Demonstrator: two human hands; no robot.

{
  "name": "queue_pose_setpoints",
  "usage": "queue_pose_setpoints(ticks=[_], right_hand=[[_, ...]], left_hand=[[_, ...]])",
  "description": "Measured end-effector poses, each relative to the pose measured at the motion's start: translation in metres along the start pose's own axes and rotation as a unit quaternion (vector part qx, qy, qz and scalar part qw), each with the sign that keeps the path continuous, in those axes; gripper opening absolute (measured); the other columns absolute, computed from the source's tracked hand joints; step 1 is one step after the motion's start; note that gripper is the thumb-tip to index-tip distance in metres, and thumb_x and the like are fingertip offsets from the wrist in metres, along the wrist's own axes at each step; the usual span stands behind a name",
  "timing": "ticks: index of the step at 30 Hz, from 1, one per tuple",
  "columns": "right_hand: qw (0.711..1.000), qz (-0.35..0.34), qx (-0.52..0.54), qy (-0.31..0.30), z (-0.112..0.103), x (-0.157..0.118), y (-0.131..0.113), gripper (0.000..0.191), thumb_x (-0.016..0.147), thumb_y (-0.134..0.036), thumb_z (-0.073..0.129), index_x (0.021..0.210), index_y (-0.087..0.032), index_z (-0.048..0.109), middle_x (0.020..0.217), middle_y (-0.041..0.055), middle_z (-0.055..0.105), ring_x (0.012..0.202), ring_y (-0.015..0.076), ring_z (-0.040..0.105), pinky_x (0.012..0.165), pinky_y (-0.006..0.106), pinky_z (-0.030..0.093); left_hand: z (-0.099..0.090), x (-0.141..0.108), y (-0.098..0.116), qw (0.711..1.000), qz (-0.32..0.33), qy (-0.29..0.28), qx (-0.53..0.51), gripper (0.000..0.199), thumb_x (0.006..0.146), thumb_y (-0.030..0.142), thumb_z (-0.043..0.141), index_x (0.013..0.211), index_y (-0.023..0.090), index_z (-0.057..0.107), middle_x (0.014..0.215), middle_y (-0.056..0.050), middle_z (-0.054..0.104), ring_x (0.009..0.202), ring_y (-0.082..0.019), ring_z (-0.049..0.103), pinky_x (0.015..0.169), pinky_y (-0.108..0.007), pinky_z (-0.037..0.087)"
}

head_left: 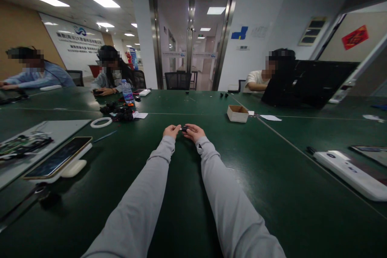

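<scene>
Out in front of me, both arms reach over the green table [193, 193] in grey sleeves. My right hand [196, 132] is closed in a pinch round a small black object [184, 128], too small to name its kind. At its left side a light, silvery bit shows, where the fingertips of my left hand [171, 131] are pinched together. The two hands almost meet, a little above the tabletop. Fingers hide part of the object.
An open small box [237, 113] stands right of my hands. To the left lie a white ring [101, 122], a blue pen-like stick [105, 136], a phone [60, 157] and black parts [119, 112] beside a water bottle [127, 92]. Several people sit round the table; a monitor [305, 82] stands right.
</scene>
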State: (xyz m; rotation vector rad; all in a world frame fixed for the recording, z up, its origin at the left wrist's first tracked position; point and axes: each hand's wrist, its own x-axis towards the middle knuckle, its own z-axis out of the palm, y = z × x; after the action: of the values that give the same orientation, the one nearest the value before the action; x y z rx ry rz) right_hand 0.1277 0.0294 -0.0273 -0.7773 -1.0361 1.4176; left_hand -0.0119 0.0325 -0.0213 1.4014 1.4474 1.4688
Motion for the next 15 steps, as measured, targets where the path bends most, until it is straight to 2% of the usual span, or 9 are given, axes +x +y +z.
queue_pose_setpoints(ticks=[15], right_hand=[[0.999, -0.013, 0.009, -0.037, 0.0005, -0.0063, -0.0051, 0.028, 0.063, -0.012, 0.067, 0.089, -0.02, 0.062, 0.093, 0.0034, 0.066, 0.077, 0.0163, 0.065, 0.075, 0.035, 0.054]], left_hand=[[-0.0011, -0.0009, 0.0009, 1.0, -0.016, 0.003, -0.001, 0.036, 0.058, 0.05, 0.057, 0.046, 0.018, 0.046, 0.039, 0.004, 0.042, 0.041, -0.009, 0.039, 0.042, -0.021, 0.031]])
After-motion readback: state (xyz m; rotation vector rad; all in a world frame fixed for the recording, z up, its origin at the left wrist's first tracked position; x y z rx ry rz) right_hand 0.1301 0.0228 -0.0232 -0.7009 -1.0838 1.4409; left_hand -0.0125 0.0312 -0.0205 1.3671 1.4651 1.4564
